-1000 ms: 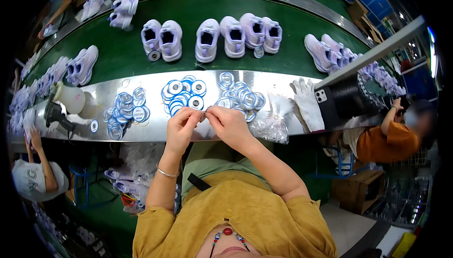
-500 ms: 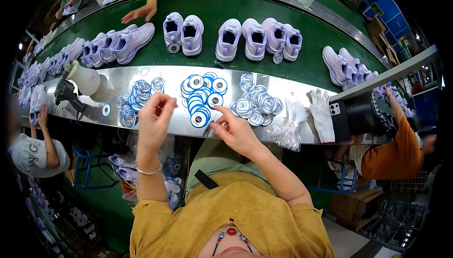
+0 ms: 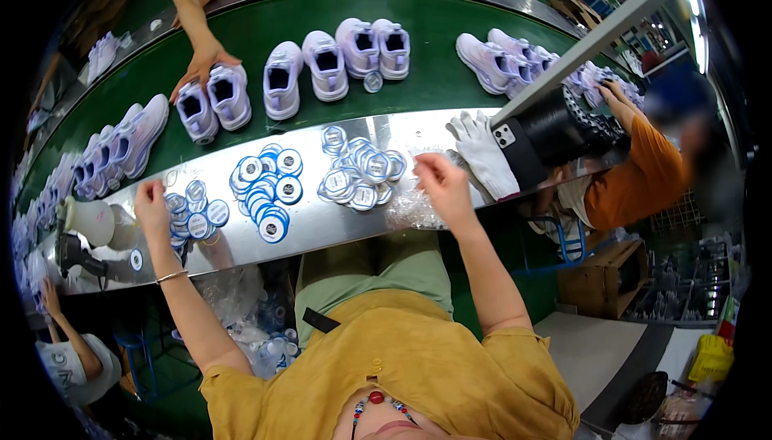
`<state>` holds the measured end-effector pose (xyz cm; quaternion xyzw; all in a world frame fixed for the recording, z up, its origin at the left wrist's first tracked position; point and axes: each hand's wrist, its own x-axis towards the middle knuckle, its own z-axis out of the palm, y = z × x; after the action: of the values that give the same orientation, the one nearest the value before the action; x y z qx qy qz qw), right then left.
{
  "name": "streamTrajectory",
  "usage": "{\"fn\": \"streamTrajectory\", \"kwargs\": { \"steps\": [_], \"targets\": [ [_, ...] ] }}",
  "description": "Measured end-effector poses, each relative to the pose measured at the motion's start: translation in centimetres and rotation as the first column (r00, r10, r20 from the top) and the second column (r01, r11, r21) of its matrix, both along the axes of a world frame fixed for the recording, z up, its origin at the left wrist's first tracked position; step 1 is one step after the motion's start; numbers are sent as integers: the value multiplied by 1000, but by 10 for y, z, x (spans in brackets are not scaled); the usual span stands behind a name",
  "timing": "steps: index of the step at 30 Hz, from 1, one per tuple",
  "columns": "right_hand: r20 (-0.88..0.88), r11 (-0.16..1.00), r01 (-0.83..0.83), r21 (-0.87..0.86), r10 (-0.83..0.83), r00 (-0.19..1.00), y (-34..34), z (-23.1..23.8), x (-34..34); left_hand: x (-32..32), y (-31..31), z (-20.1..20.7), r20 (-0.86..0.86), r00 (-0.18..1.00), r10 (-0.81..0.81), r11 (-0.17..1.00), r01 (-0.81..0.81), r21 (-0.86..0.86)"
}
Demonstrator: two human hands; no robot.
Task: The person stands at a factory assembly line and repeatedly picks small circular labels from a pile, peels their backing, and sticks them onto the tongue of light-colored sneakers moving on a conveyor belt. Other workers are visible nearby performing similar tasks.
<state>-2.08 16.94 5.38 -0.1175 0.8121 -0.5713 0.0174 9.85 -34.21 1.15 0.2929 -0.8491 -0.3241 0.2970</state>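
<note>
My left hand (image 3: 152,213) is raised at the left end of the steel ledge, beside a small pile of round blue-rimmed tags (image 3: 198,225). Its thumb and fingers are pinched together; whatever they hold is too small to make out. On the right, my right hand (image 3: 447,189) hovers over a bag of thin clear plastic pieces (image 3: 414,208), fingertips also pinched, their content unclear. Between my hands lie a fanned stack of blue-rimmed round tags (image 3: 259,191) and a heap of round tags in clear wrapping (image 3: 363,173).
Pale lilac sneakers (image 3: 326,70) stand on the green conveyor belt (image 3: 434,46) beyond the ledge. A co-worker's hand (image 3: 211,58) touches one pair. White gloves (image 3: 486,154), a phone (image 3: 505,136) and a slanting metal post (image 3: 591,42) are at right; a plastic bottle (image 3: 90,221) is at left.
My hands have moved apart, the left toward the small tag pile, the right over the plastic bag. The view has swung right. The co-worker's hand has come down onto a pair of sneakers.
</note>
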Motion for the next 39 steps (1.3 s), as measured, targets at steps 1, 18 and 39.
{"fn": "streamTrajectory", "kwargs": {
  "steps": [1, 18, 39],
  "targets": [
    [-19, 996, 85, 24, -85, 996, 13, 1, -9, -3, -3, 1, 20, 999, 38, 999, -37, -23],
    [-204, 638, 17, 770, 220, 954, -3, -51, -94, -49, 317, 35, -153, 780, -607, 773, 536, -340],
    [-12, 713, 84, -696, -128, 992, 26, 19, -82, -92, 437, -14, 120, 461, -879, 409, 860, -306]
  ]
}}
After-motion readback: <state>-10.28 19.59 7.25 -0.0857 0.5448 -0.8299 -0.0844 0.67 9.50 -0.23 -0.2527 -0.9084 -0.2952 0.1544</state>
